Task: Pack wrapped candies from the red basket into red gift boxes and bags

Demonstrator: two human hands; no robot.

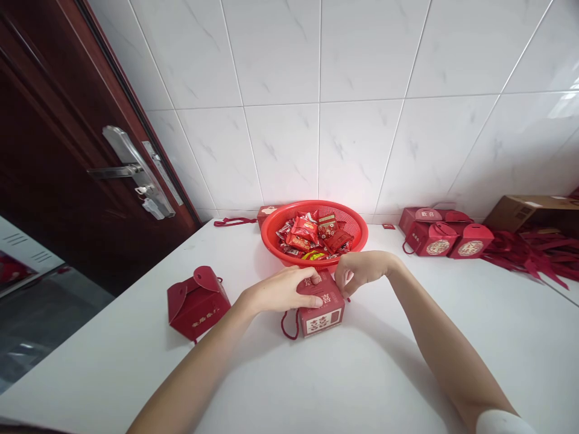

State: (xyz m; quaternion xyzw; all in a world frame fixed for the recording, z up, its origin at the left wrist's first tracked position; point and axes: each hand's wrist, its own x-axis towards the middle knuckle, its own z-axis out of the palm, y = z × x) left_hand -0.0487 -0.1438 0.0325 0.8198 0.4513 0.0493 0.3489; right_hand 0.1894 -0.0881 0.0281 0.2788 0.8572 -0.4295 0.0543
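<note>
A small red gift box (322, 313) with cream Chinese characters on its front stands on the white table. My left hand (289, 292) grips it from the left and above, thumb and fingers pressed on its top. A dark red cord loop (290, 327) hangs at its left side. My right hand (359, 274) is at the box's right side, fingers curled in a pinch. A bit of red cord shows below those fingertips, but what they hold is hidden. Just behind the box sits a red plastic basket (268, 239) full of wrapped sweets (304, 229).
An open-topped red box (199, 310) with raised flaps stands on the left. Several closed red boxes (436, 241) are grouped at the right back, beside a heap of red ribbons (527, 256) and a cardboard box (520, 211). Tiled wall (280, 150) behind; dark door (58, 108) at left.
</note>
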